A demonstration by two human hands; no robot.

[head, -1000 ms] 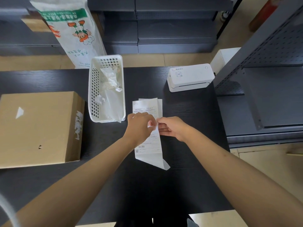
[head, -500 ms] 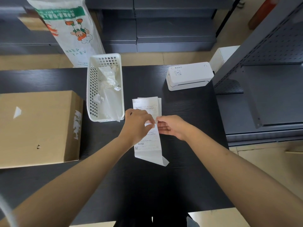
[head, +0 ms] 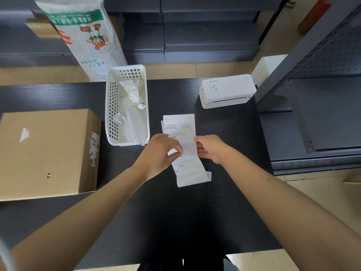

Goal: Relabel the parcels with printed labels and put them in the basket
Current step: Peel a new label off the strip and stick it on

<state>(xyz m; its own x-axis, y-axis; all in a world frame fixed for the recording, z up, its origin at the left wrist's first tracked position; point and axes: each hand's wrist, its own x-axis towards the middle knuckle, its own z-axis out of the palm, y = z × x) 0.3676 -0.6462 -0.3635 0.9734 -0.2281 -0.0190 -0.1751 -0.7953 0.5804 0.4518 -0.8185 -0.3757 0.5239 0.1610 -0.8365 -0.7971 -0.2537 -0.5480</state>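
Mid-task: L hand (head: 158, 151) pinches printed label (head: 180, 128) edge, R hand (head: 210, 148) fingers flat steadying white parcel (head: 190, 171) on counter (head: 224, 133) beside basket (head: 145, 106), which holds bagged parcels; this one's label not yet smoothed, basketing left.

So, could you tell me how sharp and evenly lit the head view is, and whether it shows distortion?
Head view: wide-angle bending curves the table edges and shelving; the label print is too soft to read; the left hand looks slightly blurred; light is soft, with no harsh glare.
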